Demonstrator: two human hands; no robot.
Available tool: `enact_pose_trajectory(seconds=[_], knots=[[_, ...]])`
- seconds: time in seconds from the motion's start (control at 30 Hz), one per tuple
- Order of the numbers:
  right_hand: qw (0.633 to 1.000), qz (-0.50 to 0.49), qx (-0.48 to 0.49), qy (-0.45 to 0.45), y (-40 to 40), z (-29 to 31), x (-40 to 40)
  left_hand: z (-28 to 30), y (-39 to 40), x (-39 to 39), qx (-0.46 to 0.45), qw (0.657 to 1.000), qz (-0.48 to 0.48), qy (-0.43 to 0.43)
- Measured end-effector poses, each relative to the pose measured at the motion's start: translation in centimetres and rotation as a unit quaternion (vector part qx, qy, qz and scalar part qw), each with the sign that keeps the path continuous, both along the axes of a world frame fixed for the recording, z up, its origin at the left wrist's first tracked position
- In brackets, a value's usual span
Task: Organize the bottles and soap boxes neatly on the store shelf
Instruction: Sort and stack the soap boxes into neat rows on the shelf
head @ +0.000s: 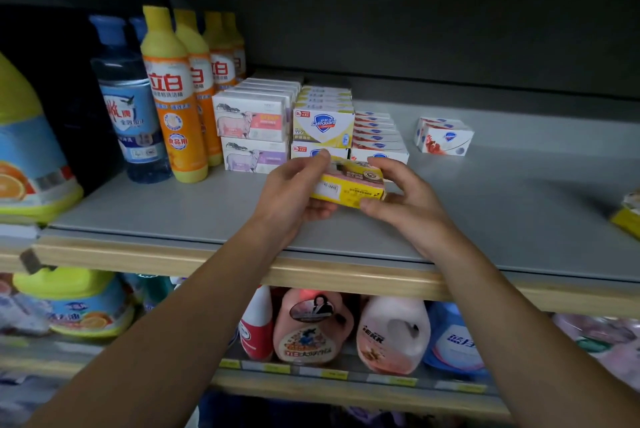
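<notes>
- Step in hand, as I read it: placing one soap box. Left hand [294, 192] and right hand [403, 193] both grip a yellow soap box [348, 183], one at each end, fingers over the top and thumbs under. Hands are apart w/ the box between them.
- Box is held just above the grey shelf [485, 206], not set down, tilted a bit, barcode side facing the camera. It sits right in front of the stacked boxes.
- Already arranged at the back-left: row of orange dish-soap bottles [173, 98], blue bottle [130, 105] beside them, then sheep-print soap boxes [251, 122] stacked two high, yellow-white Safeguard boxes [323, 126] next over, and a lower row of white Safeguard boxes w/ red print [375, 136] on the right.
- Strays: a small pair of white-red soap boxes [443, 136] well apart to the right; another yellow package [628, 216] at the far right edge, only partly in view.
- Progress guess: bottles done, soaps approx. half sorted.
- Next move prob. needs: level the box, turn a printed face fwd, then slide it into a new column just right of the white-red row, since no matching yellow stack shows. Can't tell which face is the front.
- Risk: box is close to the front of the stacks; a careless push could knock the low row askew.
</notes>
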State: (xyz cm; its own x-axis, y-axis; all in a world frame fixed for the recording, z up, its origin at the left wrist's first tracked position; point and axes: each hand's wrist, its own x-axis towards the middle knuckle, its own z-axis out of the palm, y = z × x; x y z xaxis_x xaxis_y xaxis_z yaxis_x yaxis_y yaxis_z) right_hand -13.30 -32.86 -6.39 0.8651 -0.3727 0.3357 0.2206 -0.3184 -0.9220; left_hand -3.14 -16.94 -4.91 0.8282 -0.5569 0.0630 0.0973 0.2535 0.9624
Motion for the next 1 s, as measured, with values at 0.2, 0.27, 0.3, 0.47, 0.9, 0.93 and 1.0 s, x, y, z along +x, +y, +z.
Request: enact_pose_trajectory(seconds=[0.2, 0.27, 0.3, 0.47, 0.9, 0.93, 1.0], knots=[[0.996, -0.049, 0.062, -0.048, -0.5, -0.4, 0.7, -0.5, 0.2, -0.4, -0.031, 0.998, -0.034, -0.045], [0.995, -0.076, 0.034, -0.063, -0.6, -0.6, 0.8, -0.7, 0.3, -0.4, -0.043, 0.994, -0.048, -0.084], [0.994, -0.078, 0.015, -0.07, -0.7, -0.7, 0.8, -0.7, 0.3, -0.4, -0.048, 0.992, -0.046, -0.108], [0.995, -0.032, 0.023, -0.093, -0.9, -0.8, 0.7, -0.8, 0.3, -0.8, -0.05, 0.982, 0.003, -0.185], [0.921, -0.144, -0.359, -0.038, -1.0, 1.8, -3.2, 0.8, -2.2, -2.6, -0.015, 0.993, -0.059, -0.103], [0.914, -0.153, -0.374, -0.032, -1.5, 2.2, -4.1, 1.1, -3.1, -3.3, -0.008, 0.992, -0.073, -0.105], [0.918, -0.172, -0.357, -0.022, -3.1, 2.9, -6.2, 1.6, -5.2, -4.9, -0.003, 0.99, -0.099, -0.101]])
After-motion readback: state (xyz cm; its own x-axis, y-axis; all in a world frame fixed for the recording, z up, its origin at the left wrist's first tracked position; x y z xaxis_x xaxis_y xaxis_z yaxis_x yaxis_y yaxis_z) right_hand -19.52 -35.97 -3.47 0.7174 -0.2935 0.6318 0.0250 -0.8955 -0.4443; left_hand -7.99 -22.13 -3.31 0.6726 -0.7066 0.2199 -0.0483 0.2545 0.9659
